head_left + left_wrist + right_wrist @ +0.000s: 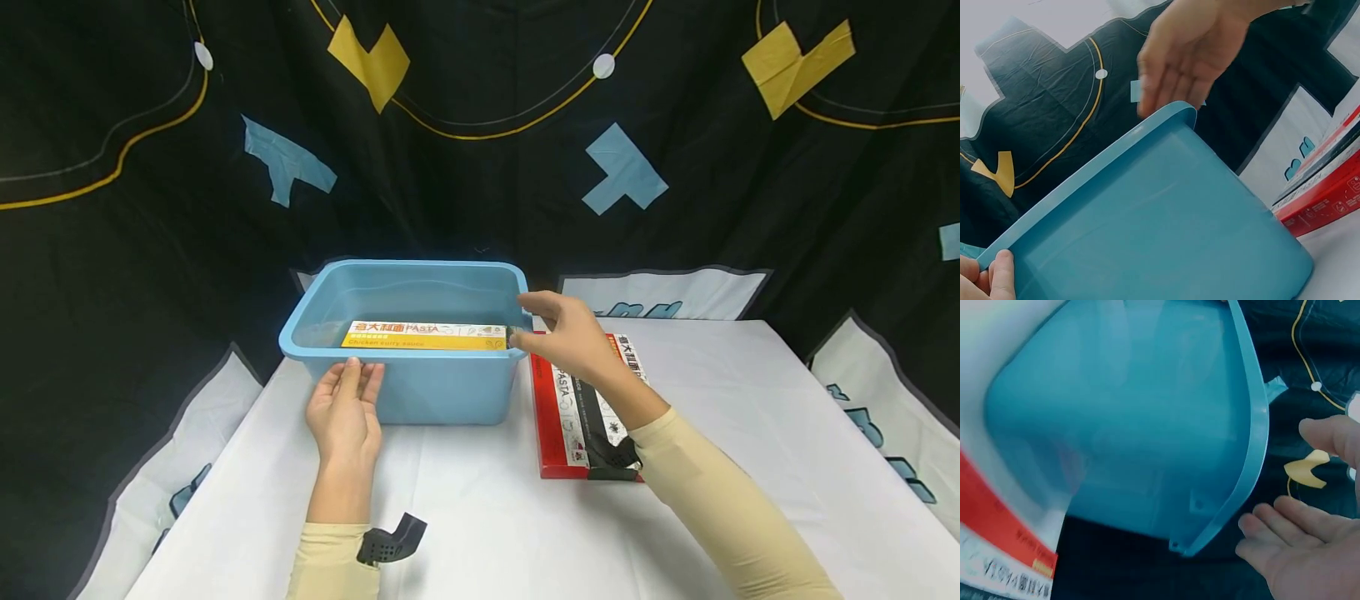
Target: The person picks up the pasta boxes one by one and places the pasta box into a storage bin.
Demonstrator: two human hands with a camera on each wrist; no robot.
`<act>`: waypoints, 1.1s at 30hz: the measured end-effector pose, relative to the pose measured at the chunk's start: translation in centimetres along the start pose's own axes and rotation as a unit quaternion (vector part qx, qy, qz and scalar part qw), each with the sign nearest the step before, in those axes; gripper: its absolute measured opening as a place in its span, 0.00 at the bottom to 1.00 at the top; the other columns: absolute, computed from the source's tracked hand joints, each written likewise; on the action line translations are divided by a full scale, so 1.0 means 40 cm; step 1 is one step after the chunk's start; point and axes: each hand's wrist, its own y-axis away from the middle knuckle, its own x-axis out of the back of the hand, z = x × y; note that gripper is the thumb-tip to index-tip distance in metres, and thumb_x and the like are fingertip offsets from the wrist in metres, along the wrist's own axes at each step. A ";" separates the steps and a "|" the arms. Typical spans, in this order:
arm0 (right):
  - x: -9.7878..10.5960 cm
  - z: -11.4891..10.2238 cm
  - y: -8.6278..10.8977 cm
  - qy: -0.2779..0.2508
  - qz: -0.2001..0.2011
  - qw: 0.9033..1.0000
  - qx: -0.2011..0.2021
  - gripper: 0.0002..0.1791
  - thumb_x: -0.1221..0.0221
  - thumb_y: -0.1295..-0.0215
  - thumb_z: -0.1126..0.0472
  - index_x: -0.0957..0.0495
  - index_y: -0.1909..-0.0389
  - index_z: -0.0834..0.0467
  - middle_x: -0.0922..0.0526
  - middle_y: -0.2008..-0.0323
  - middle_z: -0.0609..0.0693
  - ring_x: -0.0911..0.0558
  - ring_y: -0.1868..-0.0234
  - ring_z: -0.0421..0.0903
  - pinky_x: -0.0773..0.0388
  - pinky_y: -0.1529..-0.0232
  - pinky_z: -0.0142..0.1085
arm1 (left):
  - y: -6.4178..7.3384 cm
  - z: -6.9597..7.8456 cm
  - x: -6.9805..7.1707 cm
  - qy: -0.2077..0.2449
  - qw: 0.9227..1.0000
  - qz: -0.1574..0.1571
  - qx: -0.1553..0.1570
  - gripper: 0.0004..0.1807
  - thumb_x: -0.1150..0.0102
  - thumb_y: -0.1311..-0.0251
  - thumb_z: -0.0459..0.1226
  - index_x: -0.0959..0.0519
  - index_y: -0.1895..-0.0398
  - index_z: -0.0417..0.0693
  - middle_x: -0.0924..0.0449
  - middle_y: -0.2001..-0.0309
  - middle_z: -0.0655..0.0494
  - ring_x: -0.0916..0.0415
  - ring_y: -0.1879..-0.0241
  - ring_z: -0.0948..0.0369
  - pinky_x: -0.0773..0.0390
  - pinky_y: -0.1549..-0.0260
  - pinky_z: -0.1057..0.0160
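in the head view, the blue bin [442,392] stood on the white table [465,517], and a yellow and white pasta box [425,336] sat inside it, near the front wall. the left hand [347,412] pinched the bin's front edge. the right hand [573,335] was spread beside the bin's right end, thumb and fingers well parted. red, white and black pasta packaging [550,417] lay on the table just right of the bin, partly behind the right arm; i could not tell whether it was 1 box or more.

in the left wrist view, the left hand's fingertips held the bin's edge at lower left, and the right hand, a little blurred, hung by the upper corner.

in the right wrist view, the right hand was loosely spread, holding nothing, with the red packaging at lower left.
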 end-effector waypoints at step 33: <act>0.123 0.299 0.260 0.140 0.047 0.978 -0.151 0.51 0.31 0.46 0.46 0.44 0.28 0.64 0.36 0.33 0.67 0.35 0.37 0.64 0.26 0.43 0.64 | 0.004 -0.003 -0.003 0.000 1.000 -0.002 -0.009 0.18 0.37 0.37 0.37 0.32 0.51 0.38 0.29 0.49 0.44 0.23 0.48 0.56 0.19 0.48 0.63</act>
